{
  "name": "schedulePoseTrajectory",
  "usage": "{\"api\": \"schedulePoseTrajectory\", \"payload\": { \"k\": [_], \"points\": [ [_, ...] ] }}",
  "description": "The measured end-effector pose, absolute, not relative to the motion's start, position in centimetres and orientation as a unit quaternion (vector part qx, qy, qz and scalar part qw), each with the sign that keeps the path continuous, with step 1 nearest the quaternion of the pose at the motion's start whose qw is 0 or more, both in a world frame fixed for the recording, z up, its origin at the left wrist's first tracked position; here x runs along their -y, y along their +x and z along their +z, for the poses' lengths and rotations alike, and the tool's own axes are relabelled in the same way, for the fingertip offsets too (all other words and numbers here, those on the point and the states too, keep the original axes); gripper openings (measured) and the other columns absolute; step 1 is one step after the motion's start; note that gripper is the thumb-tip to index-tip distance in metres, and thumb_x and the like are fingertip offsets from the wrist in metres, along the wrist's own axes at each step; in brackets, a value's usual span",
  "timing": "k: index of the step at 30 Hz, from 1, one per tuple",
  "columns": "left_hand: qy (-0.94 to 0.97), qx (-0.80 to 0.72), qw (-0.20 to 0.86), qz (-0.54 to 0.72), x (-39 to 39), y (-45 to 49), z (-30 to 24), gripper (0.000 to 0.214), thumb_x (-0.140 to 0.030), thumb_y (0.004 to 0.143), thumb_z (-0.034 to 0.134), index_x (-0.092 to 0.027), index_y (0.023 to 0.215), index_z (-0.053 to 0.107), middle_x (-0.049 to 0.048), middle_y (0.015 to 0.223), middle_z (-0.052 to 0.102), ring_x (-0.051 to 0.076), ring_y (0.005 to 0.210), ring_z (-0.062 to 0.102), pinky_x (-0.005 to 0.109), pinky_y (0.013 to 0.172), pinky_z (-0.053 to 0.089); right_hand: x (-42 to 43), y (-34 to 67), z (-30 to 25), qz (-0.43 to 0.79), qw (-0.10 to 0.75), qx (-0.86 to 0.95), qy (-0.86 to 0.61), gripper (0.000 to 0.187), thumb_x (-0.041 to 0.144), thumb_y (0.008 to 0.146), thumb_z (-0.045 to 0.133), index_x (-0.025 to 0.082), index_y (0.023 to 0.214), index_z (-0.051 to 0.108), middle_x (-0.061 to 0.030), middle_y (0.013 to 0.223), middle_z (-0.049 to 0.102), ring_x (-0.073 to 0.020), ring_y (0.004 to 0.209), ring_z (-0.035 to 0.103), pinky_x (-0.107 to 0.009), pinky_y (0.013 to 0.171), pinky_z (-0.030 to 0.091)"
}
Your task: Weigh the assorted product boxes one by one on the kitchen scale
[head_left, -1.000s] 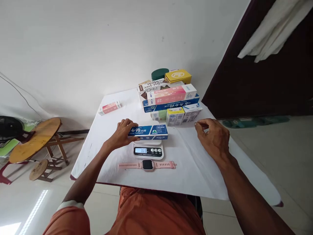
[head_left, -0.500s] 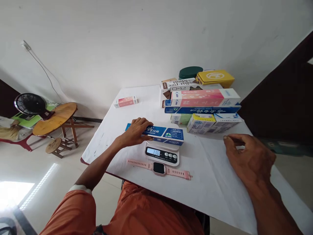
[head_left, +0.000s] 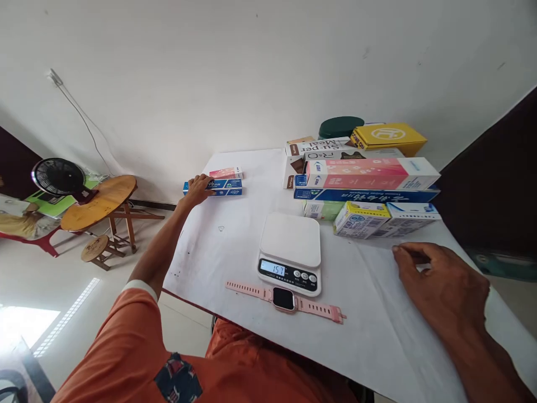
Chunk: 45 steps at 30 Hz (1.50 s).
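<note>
My left hand (head_left: 199,190) reaches to the far left of the table with its fingers closed over a blue toothpaste box (head_left: 229,188). That box lies just in front of a pink-and-white box (head_left: 230,173). A white digital scale (head_left: 291,239) stands mid-table with a bare platform, its display reading about 157. In front of the scale, a pink-strapped smartwatch (head_left: 283,299) is laid out flat. On the right side of the table rests my right hand (head_left: 444,282), its fingers curled and the thumb tip against them, holding nothing visible.
Boxes are stacked at the back right: a long pink box (head_left: 356,174), another blue toothpaste box (head_left: 364,193), a yellow box (head_left: 388,136) and several smaller ones. A dark green lid (head_left: 340,126) shows behind. A round wooden table (head_left: 100,202) with a fan (head_left: 59,178) stands left.
My left hand has carried the blue toothpaste box off the scale, away to the far left beside the pink-and-white box. The display reading has changed from about 336. My right hand stays in place.
</note>
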<state>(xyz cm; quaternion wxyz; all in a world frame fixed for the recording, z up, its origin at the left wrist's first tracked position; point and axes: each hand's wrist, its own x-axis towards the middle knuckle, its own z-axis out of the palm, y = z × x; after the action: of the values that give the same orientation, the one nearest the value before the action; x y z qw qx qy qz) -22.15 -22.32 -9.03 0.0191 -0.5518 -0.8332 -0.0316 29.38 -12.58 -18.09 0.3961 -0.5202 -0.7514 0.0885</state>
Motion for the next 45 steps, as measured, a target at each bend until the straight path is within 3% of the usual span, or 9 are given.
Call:
{"api": "schedulePoseTrajectory", "payload": {
  "k": [3, 8, 11, 15, 23, 30, 36, 45],
  "points": [
    [-0.545, 0.838, 0.022, -0.03, 21.0, -23.1, -9.8, 0.054, -0.03, 0.096, 0.067, -0.028, 0.148, 0.056, 0.0129, 0.148, 0.058, 0.033, 0.139, 0.049, 0.049, 0.119, 0.035, 12.5, 29.5, -18.1, 0.082, 0.4, 0.748, -0.524, 0.025, 0.052, 0.078, 0.049, 0.029, 0.077, 0.059, -0.0131, 0.083, 0.078, -0.0342, 0.077, 0.076, -0.047, 0.073, 0.057],
    [-0.509, 0.859, 0.058, -0.02, 20.1, -23.7, -10.6, 0.074, -0.036, 0.09, 0.073, -0.027, 0.158, 0.044, 0.0204, 0.163, 0.043, 0.043, 0.148, 0.04, 0.059, 0.116, 0.036, 12.2, 29.7, -18.8, 0.072, 0.424, 0.738, -0.52, 0.027, 0.053, 0.079, 0.05, 0.028, 0.077, 0.06, -0.0116, 0.082, 0.076, -0.0317, 0.074, 0.073, -0.045, 0.071, 0.055],
    [-0.477, 0.878, 0.043, -0.002, 19.3, -23.9, -10.6, 0.067, -0.045, 0.093, 0.07, -0.03, 0.154, 0.049, 0.0201, 0.163, 0.043, 0.046, 0.147, 0.041, 0.062, 0.112, 0.039, 12.1, 29.6, -19.1, 0.07, 0.428, 0.74, -0.515, 0.025, 0.05, 0.079, 0.052, 0.027, 0.076, 0.06, -0.0112, 0.081, 0.076, -0.0299, 0.073, 0.072, -0.044, 0.073, 0.054],
    [-0.491, 0.871, 0.015, 0.002, 18.0, -23.6, -9.9, 0.058, -0.041, 0.096, 0.066, -0.031, 0.151, 0.053, 0.0183, 0.157, 0.051, 0.043, 0.143, 0.045, 0.062, 0.112, 0.042, 12.4, 29.5, -18.8, 0.087, 0.422, 0.743, -0.513, 0.018, 0.041, 0.083, 0.053, 0.026, 0.08, 0.061, -0.0127, 0.085, 0.076, -0.0282, 0.078, 0.072, -0.042, 0.079, 0.054],
    [-0.523, 0.851, 0.035, -0.023, 15.7, -22.0, -8.6, 0.069, -0.038, 0.09, 0.073, -0.024, 0.153, 0.05, 0.0258, 0.159, 0.047, 0.049, 0.145, 0.043, 0.066, 0.112, 0.037, 12.7, 29.5, -18.3, 0.098, 0.441, 0.739, -0.501, 0.01, 0.031, 0.09, 0.055, 0.026, 0.082, 0.058, -0.0079, 0.088, 0.073, -0.0241, 0.076, 0.068, -0.039, 0.075, 0.054],
    [-0.675, 0.698, 0.14, -0.196, 12.5, -10.0, -3.9, 0.052, -0.049, 0.105, 0.054, -0.027, 0.153, 0.048, 0.0167, 0.15, 0.054, 0.037, 0.142, 0.047, 0.055, 0.116, 0.036, 13.0, 29.6, -18.0, 0.097, 0.45, 0.739, -0.492, 0.009, 0.028, 0.092, 0.056, 0.026, 0.084, 0.06, -0.0077, 0.091, 0.073, -0.0242, 0.08, 0.068, -0.039, 0.076, 0.054],
    [-0.798, 0.576, 0.096, -0.149, 9.5, 2.5, -2.5, 0.062, -0.068, 0.102, 0.054, -0.023, 0.144, 0.055, 0.0156, 0.141, 0.058, 0.035, 0.131, 0.051, 0.053, 0.111, 0.038, 12.8, 29.8, -18.0, 0.089, 0.482, 0.724, -0.486, 0.01, 0.029, 0.092, 0.056, 0.026, 0.083, 0.058, -0.0069, 0.087, 0.072, -0.0236, 0.078, 0.067, -0.039, 0.076, 0.054],
    [-0.789, 0.603, 0.07, -0.093, 8.2, 5.1, -2.7, 0.048, -0.049, 0.1, 0.064, -0.02, 0.137, 0.059, 0.0171, 0.137, 0.056, 0.038, 0.129, 0.049, 0.054, 0.108, 0.037, 12.9, 29.8, -17.5, 0.09, 0.488, 0.723, -0.481, 0.011, 0.029, 0.094, 0.055, 0.027, 0.084, 0.059, -0.0074, 0.088, 0.072, -0.025, 0.081, 0.068, -0.039, 0.076, 0.054]
  ]
}}
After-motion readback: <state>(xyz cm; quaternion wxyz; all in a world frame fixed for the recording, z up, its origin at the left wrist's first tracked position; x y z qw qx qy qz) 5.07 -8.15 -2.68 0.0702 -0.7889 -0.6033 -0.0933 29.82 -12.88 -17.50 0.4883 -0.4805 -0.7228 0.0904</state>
